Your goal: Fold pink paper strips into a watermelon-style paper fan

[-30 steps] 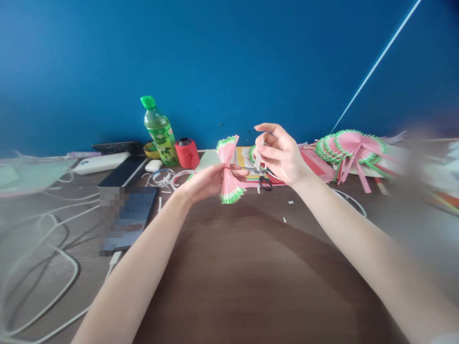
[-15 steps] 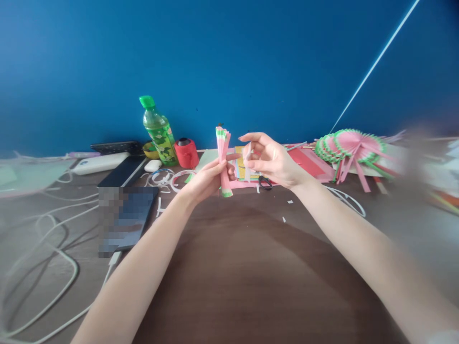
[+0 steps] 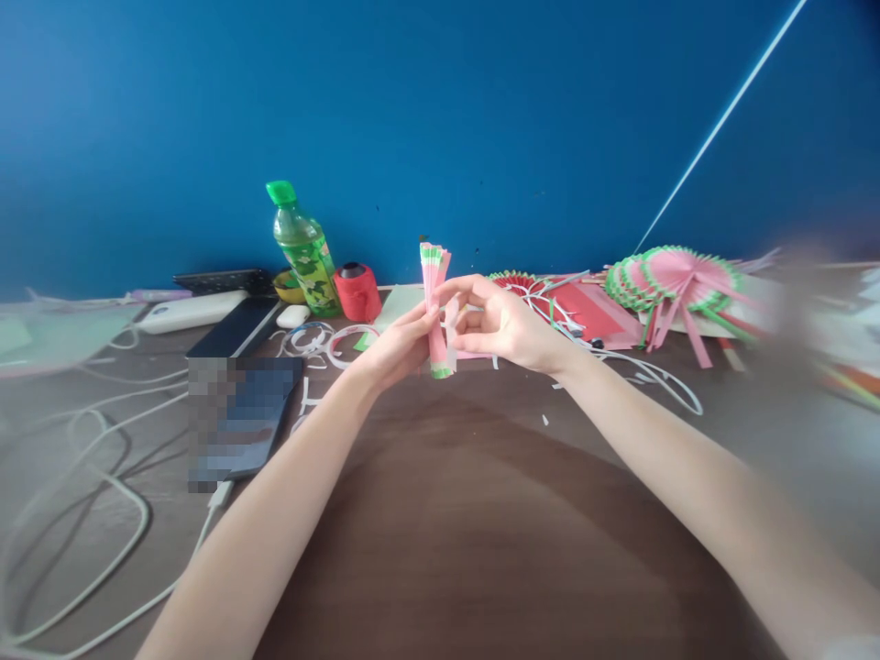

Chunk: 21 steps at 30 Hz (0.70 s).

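A pleated pink paper strip bundle with green and white ends (image 3: 434, 275) stands upright above the brown table (image 3: 481, 532). My left hand (image 3: 397, 348) pinches it at its middle from the left. My right hand (image 3: 499, 323) meets it from the right, thumb and fingers closed on the same middle, with a small whitish strip (image 3: 451, 332) between the fingers.
At the back stand a green bottle (image 3: 301, 247), a red spool (image 3: 356, 291) and finished pink-green paper fans (image 3: 670, 282). Red paper sheets (image 3: 584, 307) and white strips lie behind my hands. A phone (image 3: 237, 417), a power bank and white cables (image 3: 82, 513) fill the left side.
The fanned bundle has been squeezed into a narrow upright stack. My right hand has come left from beside the scissors onto its middle, carrying the whitish strip.
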Tool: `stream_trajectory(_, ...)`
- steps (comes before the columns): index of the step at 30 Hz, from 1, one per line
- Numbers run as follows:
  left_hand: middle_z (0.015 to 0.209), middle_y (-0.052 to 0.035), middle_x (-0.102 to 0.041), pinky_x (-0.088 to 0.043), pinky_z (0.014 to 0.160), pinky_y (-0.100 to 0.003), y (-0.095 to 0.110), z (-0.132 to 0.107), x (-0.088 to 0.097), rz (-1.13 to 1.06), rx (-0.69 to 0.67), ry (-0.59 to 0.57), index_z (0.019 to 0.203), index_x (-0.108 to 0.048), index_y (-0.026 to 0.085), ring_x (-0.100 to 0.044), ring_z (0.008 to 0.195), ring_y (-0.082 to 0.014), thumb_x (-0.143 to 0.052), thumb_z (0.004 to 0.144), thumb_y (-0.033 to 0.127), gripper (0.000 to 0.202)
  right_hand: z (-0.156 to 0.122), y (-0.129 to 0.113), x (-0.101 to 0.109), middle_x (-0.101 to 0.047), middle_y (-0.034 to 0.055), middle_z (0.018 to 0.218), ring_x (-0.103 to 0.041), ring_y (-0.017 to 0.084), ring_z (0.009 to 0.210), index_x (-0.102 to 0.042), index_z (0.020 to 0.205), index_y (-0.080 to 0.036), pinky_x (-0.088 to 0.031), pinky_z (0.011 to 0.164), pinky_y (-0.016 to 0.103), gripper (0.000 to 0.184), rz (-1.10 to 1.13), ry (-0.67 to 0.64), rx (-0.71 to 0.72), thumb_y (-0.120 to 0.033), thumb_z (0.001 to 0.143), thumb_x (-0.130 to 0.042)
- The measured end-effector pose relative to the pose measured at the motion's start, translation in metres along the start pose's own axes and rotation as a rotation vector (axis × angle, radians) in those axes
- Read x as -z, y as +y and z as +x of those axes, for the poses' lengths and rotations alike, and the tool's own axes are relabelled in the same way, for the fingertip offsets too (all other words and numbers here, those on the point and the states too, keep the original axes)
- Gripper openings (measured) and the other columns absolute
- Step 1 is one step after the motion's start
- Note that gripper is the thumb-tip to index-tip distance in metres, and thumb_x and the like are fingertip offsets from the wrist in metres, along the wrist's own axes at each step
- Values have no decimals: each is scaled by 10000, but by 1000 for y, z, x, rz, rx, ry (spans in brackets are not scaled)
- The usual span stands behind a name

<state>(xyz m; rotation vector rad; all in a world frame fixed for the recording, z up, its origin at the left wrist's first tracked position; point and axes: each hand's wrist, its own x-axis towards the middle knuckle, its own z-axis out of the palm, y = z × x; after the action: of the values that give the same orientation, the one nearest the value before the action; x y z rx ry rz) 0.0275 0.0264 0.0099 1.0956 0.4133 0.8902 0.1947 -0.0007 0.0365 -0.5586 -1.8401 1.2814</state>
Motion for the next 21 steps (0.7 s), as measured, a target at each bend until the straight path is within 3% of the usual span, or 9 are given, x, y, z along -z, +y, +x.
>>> stream_trajectory(10, 849, -52, -649, -483, 695, -265, 2, -2, -6, -42, 35, 30, 903, -594, 153, -632, 852, -183, -494, 856, 189, 116, 1, 6, -6, -473, -28, 817, -541, 91, 728, -470, 1094, -234, -510, 690, 272, 430, -9, -5, 9, -68, 721, -605)
stream_trajectory(21, 823, -56, -643, -475, 666, -284, -1, -2, 0, 3, 28, -35, 826, -588, 155, -632, 807, -194, -506, 851, 239, 120, 1, 9, -8, -500, -28, 814, -551, 93, 704, -463, 1114, -227, -504, 662, 265, 439, -109, 6, 39, -55, 728, -582)
